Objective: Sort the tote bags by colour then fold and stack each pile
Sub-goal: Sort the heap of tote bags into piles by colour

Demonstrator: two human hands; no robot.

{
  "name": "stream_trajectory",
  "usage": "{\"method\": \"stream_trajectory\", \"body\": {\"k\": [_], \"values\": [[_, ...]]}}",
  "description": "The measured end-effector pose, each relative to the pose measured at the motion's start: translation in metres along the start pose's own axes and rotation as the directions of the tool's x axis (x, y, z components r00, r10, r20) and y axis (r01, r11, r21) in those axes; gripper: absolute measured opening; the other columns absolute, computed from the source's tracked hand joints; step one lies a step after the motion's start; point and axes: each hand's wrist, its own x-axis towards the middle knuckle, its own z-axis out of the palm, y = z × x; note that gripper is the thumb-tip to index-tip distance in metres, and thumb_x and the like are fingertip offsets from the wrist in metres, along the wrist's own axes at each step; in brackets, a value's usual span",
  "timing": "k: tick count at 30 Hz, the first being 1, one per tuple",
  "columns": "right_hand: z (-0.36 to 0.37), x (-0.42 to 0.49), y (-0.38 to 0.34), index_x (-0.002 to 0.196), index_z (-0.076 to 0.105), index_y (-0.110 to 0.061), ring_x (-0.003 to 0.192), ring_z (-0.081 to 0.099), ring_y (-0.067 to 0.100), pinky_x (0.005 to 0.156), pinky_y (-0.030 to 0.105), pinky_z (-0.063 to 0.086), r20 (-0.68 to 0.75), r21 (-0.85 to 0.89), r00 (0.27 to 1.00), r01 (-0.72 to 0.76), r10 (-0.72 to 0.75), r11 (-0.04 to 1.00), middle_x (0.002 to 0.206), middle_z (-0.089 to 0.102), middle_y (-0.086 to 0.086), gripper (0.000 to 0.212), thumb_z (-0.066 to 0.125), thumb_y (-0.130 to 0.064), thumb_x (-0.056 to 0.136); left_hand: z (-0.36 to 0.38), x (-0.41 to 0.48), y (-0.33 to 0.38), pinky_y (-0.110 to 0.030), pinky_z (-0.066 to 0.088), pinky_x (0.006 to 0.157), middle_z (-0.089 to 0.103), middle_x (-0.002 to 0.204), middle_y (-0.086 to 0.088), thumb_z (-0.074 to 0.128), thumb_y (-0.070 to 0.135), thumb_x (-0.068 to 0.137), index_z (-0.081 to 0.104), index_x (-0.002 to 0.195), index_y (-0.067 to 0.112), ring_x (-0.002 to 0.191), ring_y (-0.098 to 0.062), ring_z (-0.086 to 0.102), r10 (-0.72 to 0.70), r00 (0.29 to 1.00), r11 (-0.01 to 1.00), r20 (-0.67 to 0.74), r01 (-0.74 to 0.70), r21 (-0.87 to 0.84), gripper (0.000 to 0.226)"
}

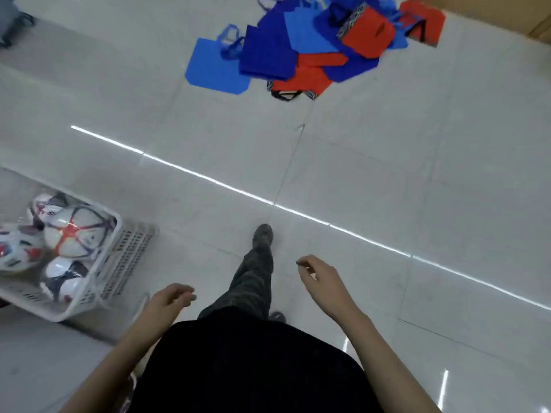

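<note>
A jumbled heap of tote bags lies on the white tiled floor at the top of the view. A light blue bag (pixel 213 67) sits at its left edge, a dark blue bag (pixel 267 53) overlaps it, and red bags (pixel 368 32) with black patterned trim lie mixed among them, one red bag (pixel 304 80) at the near edge. My left hand (pixel 170 299) and my right hand (pixel 320 278) hang in front of my body, far from the heap, fingers loosely curled and holding nothing. My leg steps forward between them.
A white slatted plastic basket (pixel 125 257) filled with several footballs stands on the floor at the left, close to my left hand. Cardboard boxes (pixel 507 10) border the top right. A dark object (pixel 9 22) sits in the top left corner.
</note>
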Motion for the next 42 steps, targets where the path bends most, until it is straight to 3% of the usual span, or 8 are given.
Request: {"method": "stream_trajectory", "body": {"k": [4, 7, 14, 17, 24, 30, 37, 42], "values": [[-0.052, 0.022, 0.016, 0.105, 0.062, -0.020, 0.095, 0.057, 0.001, 0.074, 0.006, 0.040, -0.094, 0.054, 0.981, -0.165, 0.170, 0.985, 0.105, 0.063, -0.008, 0.017, 0.048, -0.017, 0.096, 0.007, 0.081, 0.097, -0.020, 0.042, 0.079, 0.068, 0.098, -0.004, 0.057, 0.014, 0.091, 0.061, 0.094, 0.019, 0.094, -0.017, 0.063, 0.101, 0.991, 0.989, 0.089, -0.109, 0.097, 0.007], [-0.102, 0.036, 0.019, 0.096, 0.063, -0.023, 0.096, 0.058, 0.001, 0.072, 0.007, 0.040, -0.169, 0.117, 0.946, -0.258, 0.275, 0.959, 0.100, 0.064, -0.010, 0.015, 0.049, -0.015, 0.096, 0.023, 0.135, 0.200, -0.003, 0.037, 0.066, 0.064, 0.099, 0.001, 0.055, 0.019, 0.092, 0.062, 0.102, 0.017, 0.089, -0.009, 0.058, 0.235, 0.956, 0.952, 0.177, -0.263, 0.157, 0.012], [-0.229, 0.094, 0.027, 0.091, 0.061, -0.026, 0.096, 0.059, 0.010, 0.074, 0.014, 0.040, -0.248, 0.201, 0.880, -0.362, 0.405, 0.910, 0.101, 0.065, -0.007, 0.019, 0.050, -0.013, 0.096, 0.067, 0.213, 0.411, -0.002, 0.036, 0.070, 0.058, 0.099, 0.010, 0.049, 0.023, 0.095, 0.059, 0.112, 0.017, 0.095, -0.004, 0.054, 0.406, 0.816, 0.821, 0.412, -0.524, 0.229, 0.020], [-0.287, 0.159, 0.018, 0.092, 0.062, -0.023, 0.096, 0.060, 0.012, 0.075, 0.012, 0.041, -0.256, 0.176, 0.893, -0.334, 0.371, 0.926, 0.101, 0.065, -0.005, 0.016, 0.050, -0.013, 0.096, 0.083, 0.251, 0.468, -0.004, 0.036, 0.071, 0.058, 0.095, 0.012, 0.050, 0.024, 0.095, 0.059, 0.106, 0.022, 0.093, -0.004, 0.054, 0.365, 0.830, 0.833, 0.423, -0.494, 0.251, 0.014], [-0.433, 0.337, -0.066, 0.109, 0.062, -0.016, 0.098, 0.057, 0.009, 0.075, 0.005, 0.036, -0.156, 0.076, 0.979, -0.118, 0.128, 0.990, 0.107, 0.061, -0.008, 0.020, 0.046, -0.018, 0.098, 0.089, 0.307, 0.550, -0.005, 0.040, 0.068, 0.064, 0.099, 0.005, 0.053, 0.017, 0.094, 0.059, 0.099, 0.020, 0.089, -0.006, 0.059, 0.233, 0.943, 0.920, 0.240, -0.293, 0.259, 0.009], [-0.546, 0.454, -0.130, 0.111, 0.062, -0.017, 0.099, 0.059, 0.012, 0.078, 0.016, 0.043, -0.074, 0.062, 0.997, 0.033, -0.029, 0.997, 0.107, 0.064, -0.003, 0.021, 0.046, -0.022, 0.098, 0.095, 0.362, 0.620, -0.032, 0.047, 0.089, 0.069, 0.095, 0.003, 0.057, 0.015, 0.091, 0.063, 0.092, 0.023, 0.095, -0.013, 0.063, 0.109, 0.987, 0.978, 0.120, -0.128, 0.167, 0.010], [-0.681, 0.549, -0.090, 0.102, 0.063, -0.018, 0.098, 0.059, 0.008, 0.076, 0.007, 0.039, -0.084, 0.068, 0.985, -0.142, 0.148, 0.987, 0.105, 0.065, -0.006, 0.015, 0.049, -0.018, 0.096, 0.159, 0.497, 0.809, -0.032, 0.048, 0.089, 0.067, 0.092, 0.000, 0.059, 0.013, 0.089, 0.062, 0.091, 0.017, 0.088, -0.016, 0.064, 0.213, 0.964, 0.959, 0.159, -0.237, 0.153, 0.006], [-0.803, 0.572, -0.059, 0.088, 0.061, -0.029, 0.094, 0.061, 0.004, 0.072, 0.004, 0.040, -0.128, 0.030, 0.958, -0.256, 0.258, 0.966, 0.099, 0.066, -0.013, 0.018, 0.050, -0.017, 0.097, 0.205, 0.558, 0.978, -0.008, 0.041, 0.072, 0.065, 0.096, -0.001, 0.053, 0.011, 0.092, 0.061, 0.101, 0.012, 0.087, -0.011, 0.060, 0.351, 0.917, 0.926, 0.189, -0.370, 0.073, 0.012]]}}
